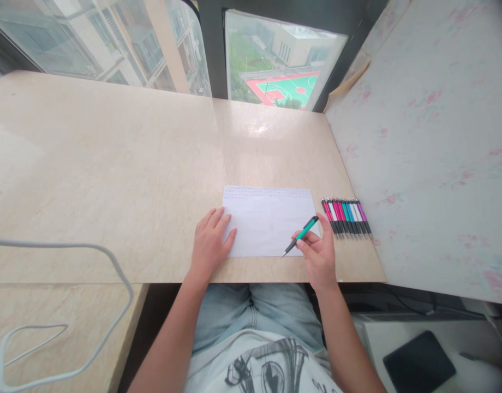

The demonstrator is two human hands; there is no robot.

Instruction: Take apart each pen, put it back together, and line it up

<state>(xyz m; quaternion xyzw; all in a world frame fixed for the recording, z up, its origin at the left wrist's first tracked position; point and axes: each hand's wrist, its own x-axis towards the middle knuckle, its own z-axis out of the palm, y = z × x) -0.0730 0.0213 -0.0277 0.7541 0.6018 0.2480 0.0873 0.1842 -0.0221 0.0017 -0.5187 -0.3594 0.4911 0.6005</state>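
A white sheet of paper (267,224) lies on the stone-look counter, with small lines of writing along its top edge. My left hand (211,240) rests flat at the sheet's left side, fingers apart, thumb and fingertips over its edge. My right hand (318,254) holds a green ballpoint pen (307,228) with a dark grip, over the paper's lower right corner. The pen is tilted, its tip pointing down and left, and a finger touches its top end. Whether the tip touches anything, I cannot tell.
A row of several pens (346,218) in pink, white, teal, blue and purple lies right of the paper. The floral wall (431,153) bounds the right side, windows the back. A white cable (112,256) loops at lower left. A black flat object (419,361) sits lower right.
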